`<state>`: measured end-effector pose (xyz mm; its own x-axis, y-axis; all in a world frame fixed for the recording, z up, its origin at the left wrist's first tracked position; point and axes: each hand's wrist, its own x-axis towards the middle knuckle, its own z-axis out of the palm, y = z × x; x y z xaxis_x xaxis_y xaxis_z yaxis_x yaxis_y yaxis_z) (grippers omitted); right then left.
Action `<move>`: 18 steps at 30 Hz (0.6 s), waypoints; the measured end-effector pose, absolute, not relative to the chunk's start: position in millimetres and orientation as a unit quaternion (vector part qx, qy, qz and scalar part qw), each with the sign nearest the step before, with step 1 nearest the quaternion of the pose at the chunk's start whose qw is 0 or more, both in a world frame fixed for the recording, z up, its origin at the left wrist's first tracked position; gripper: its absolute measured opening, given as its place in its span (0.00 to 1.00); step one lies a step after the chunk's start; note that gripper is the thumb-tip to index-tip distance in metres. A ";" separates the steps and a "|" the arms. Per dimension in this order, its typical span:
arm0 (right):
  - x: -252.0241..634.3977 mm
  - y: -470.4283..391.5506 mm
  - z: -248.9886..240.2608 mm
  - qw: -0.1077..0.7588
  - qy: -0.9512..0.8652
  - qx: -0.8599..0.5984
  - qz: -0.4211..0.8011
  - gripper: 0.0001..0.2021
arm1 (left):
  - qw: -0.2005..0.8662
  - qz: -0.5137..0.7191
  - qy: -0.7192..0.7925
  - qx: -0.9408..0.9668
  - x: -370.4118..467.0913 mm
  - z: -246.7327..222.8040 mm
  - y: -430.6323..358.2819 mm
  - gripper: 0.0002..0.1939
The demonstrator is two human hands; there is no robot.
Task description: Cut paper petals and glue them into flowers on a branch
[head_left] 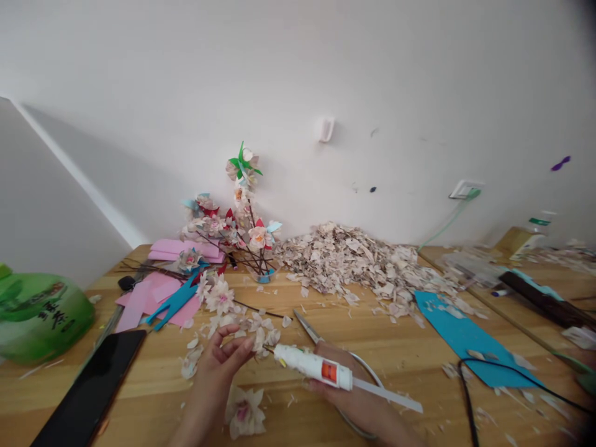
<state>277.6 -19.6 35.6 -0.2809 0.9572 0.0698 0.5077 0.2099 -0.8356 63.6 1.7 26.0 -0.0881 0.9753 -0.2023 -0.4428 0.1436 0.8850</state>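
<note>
My right hand (pixel 342 379) is wrapped round a white glue gun (pixel 302 365) with an orange patch and a clear glue stick out of its back. The gun's nozzle points left at a small pale petal flower (pixel 266 338). My left hand (pixel 227 354) pinches this flower at its left side, thumb and fingers close together; the exact grip is partly hidden. Scissors (pixel 307 326) lie under and beyond my right hand, blades pointing away. A finished-looking petal flower (pixel 245 411) with a pink centre lies below my left hand. Another flower (pixel 220 298) lies beyond it, near a dark twig (pixel 263 309).
A big heap of dry petals (pixel 349 254) lies against the wall. Flowered twigs stand in a clear cup (pixel 263 271). Pink sheets (pixel 186 248), a phone (pixel 93 385) and a green bottle (pixel 44 316) are left; blue paper (pixel 465 335) and a black cable (pixel 465 397) right.
</note>
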 end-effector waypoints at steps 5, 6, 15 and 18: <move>279.0 -20.1 34.5 0.326 -0.706 -0.517 0.356 0.11 | 0.584 0.589 0.460 0.317 62.3 25.0 2.8 0.24; 278.6 -20.5 36.3 0.328 -0.704 -0.518 0.357 0.11 | 0.581 0.588 0.462 0.322 62.2 24.6 3.4 0.24; 278.1 -18.4 37.1 0.318 -0.712 -0.513 0.360 0.12 | 0.579 0.573 0.470 0.341 61.5 25.2 2.8 0.24; 279.0 -18.4 35.0 0.310 -0.706 -0.522 0.364 0.12 | 0.575 0.576 0.469 0.342 62.4 27.2 1.6 0.24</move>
